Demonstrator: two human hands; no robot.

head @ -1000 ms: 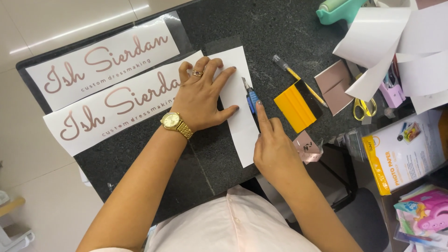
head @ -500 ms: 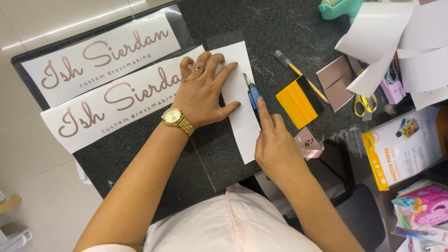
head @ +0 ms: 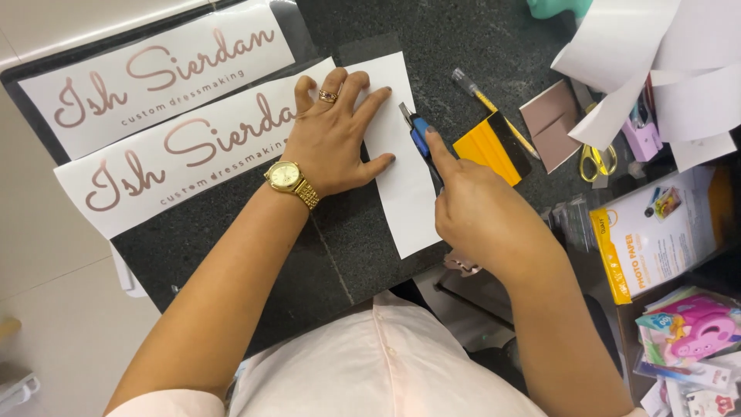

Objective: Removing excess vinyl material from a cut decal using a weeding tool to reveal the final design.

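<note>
- White backing sheet (head: 401, 177) on the dark speckled worktop (head: 463, 46) is the landmark; it's the blank end of the nearer lettered vinyl strip (head: 177, 166).
- Left hand (head: 332, 139), with a gold watch and ring, lies flat on the sheet's left part with its fingers spread wide, pressing it down and gripping nothing.
- Right hand (head: 482, 216) is closed around a blue utility knife (head: 421, 139), forefinger stretched along its back, at the sheet's right edge.
- Key relation: the knife's long axis runs roughly parallel to that right edge, tip at the far end, handle toward the body. The right hand is the nearer one to that edge; the left sits just across from the blade, fingertips close but apart.
- Whether the blade tip touches the paper, I can't tell.
- Beyond the sheet's far-left side lies a second lettered strip (head: 158, 73), parallel to the first.
- Right of the sheet: a yellow squeegee (head: 490, 147) with a pen (head: 494, 108) just behind it, then a brown card (head: 552, 123) and yellow-handled scissors (head: 594, 162).
- Farther right, loose white papers (head: 641, 69) over a lilac tool, and a photo paper pack (head: 656, 232).
- No open containers show; that pack's contents stay hidden.
</note>
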